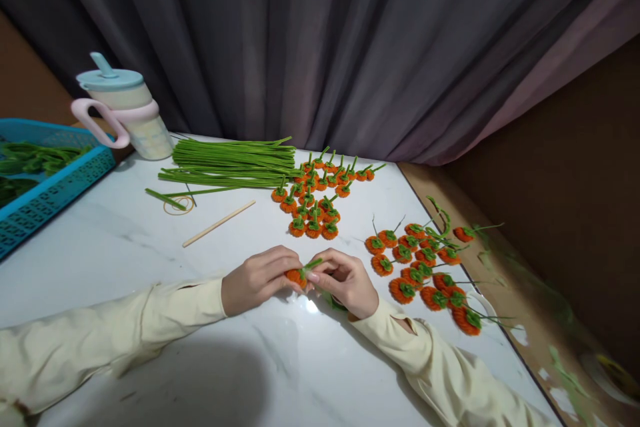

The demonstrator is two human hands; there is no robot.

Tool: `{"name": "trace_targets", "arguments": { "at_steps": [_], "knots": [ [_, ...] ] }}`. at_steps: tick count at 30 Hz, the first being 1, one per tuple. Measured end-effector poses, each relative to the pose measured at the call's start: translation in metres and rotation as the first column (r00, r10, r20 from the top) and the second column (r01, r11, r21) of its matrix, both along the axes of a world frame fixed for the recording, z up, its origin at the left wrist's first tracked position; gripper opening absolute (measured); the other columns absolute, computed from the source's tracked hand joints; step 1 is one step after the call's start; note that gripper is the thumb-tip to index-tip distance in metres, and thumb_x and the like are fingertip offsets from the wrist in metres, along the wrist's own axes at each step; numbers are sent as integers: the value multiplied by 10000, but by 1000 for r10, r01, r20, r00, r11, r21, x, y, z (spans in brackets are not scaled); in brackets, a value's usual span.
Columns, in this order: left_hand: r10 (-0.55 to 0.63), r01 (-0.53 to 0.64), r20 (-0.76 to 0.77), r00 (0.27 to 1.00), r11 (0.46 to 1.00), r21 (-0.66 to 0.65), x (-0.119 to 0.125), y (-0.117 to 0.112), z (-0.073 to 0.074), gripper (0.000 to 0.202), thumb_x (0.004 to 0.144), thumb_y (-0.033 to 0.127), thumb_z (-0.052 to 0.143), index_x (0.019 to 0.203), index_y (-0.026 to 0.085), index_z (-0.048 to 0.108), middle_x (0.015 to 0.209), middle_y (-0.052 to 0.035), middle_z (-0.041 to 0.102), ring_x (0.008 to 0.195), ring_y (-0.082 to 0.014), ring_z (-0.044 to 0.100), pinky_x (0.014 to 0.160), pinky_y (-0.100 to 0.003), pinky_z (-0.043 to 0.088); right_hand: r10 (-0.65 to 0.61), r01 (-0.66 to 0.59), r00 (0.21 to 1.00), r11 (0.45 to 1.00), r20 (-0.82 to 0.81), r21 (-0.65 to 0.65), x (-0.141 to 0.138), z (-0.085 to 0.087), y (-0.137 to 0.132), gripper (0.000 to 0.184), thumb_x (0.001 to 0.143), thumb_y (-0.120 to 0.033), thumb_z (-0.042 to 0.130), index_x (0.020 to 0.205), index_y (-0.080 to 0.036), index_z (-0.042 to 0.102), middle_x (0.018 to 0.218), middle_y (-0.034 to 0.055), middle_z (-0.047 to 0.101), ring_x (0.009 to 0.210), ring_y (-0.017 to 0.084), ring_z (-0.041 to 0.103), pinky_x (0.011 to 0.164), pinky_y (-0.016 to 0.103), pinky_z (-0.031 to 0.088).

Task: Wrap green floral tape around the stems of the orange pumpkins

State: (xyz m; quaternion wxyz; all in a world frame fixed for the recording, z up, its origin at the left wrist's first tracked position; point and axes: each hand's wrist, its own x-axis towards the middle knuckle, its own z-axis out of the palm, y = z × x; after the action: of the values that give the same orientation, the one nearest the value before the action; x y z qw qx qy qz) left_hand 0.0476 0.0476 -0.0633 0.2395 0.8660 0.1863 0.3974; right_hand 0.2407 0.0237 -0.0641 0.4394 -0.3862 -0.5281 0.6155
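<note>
A small orange pipe-cleaner pumpkin (296,278) with a green top and stem is between my two hands, above the white marbled table. My left hand (261,279) pinches its orange body from the left. With thumb and fingertips, my right hand (349,281) grips the green part at its right side. Something green (331,302) lies under my right hand, mostly hidden by it. Beyond my hands stands a group of similar pumpkins (313,228) with upright green stems. To the right, several more pumpkins (402,289) carry thin wire-like stems.
A bundle of green pipe cleaners (233,159) lies at the back. Nearer are a wooden stick (219,223) and a rubber band (173,209). A blue basket (75,180) and a tumbler (146,127) stand left. Curtains (260,47) hang behind; a tape roll (613,373) sits lower right.
</note>
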Motion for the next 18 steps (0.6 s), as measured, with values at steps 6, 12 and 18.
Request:
{"name": "trace_targets", "arguments": {
  "at_steps": [6, 12, 18],
  "knots": [
    [-40, 45, 44, 998, 993, -112, 1, 0, 0, 95, 885, 185, 519, 954, 143, 570, 833, -69, 593, 785, -138, 550, 716, -229, 470, 8, -8, 1000, 999, 24, 31, -1, 3, 0, 204, 714, -308, 716, 778, -155, 597, 596, 13, 667, 519, 123, 619, 500, 223, 479],
    [-38, 125, 145, 989, 745, -655, 5, 0, 2, 217, 818, 349, 613, 813, 135, 574, 777, -40, 598, 689, -129, 583, 610, -231, 471, 21, -25, 998, 997, 55, 70, 0, 4, -1, 180, 730, -297, 701, 782, -158, 599, 588, 7, 663, 518, 120, 617, 518, 224, 485],
    [-105, 320, 302, 947, 308, -896, 7, 6, 7, 385, 767, 487, 637, 827, 127, 512, 692, -32, 644, 640, -140, 626, 630, -266, 489, 16, -24, 997, 994, 81, 104, 1, 2, -2, 184, 746, -309, 683, 794, -160, 586, 632, 26, 675, 558, 132, 627, 545, 243, 491]
  ]
}}
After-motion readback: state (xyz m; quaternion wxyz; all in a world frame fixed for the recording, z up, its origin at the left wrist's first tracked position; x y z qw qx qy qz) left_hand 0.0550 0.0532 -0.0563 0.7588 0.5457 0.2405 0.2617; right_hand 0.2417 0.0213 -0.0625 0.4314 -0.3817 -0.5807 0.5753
